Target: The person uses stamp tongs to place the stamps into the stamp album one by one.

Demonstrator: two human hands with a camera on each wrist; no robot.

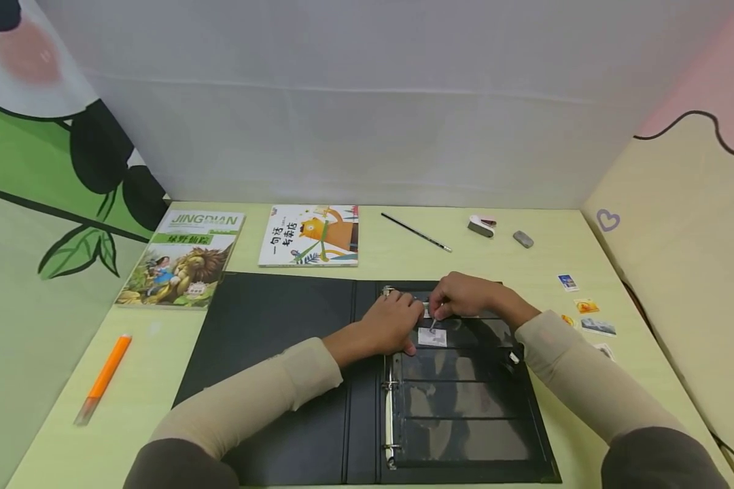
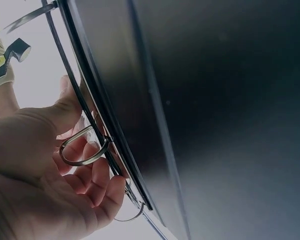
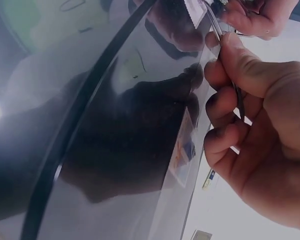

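A black ring-binder stamp album (image 1: pixel 281 333) lies open, with a black pocket page (image 1: pixel 465 399) on its right side. My right hand (image 1: pixel 465 293) pinches metal tweezers (image 3: pixel 239 100) between thumb and fingers. The tweezers' tips meet a small pale stamp (image 1: pixel 432 337), plain side up, over the second pocket strip. My left hand (image 1: pixel 388 320) rests on the page beside the metal rings (image 2: pixel 85 146), its fingers bent loosely and its thumb near the stamp's left edge. Another stamp (image 3: pixel 182 150) shows behind clear film in the right wrist view.
Several loose stamps (image 1: pixel 598 327) lie right of the album, some partly behind the right sleeve. Along the back are two books (image 1: pixel 308 236), a pencil (image 1: pixel 416 231), a stapler (image 1: pixel 481 226) and an eraser (image 1: pixel 522 239). An orange marker (image 1: pixel 107 373) lies at left.
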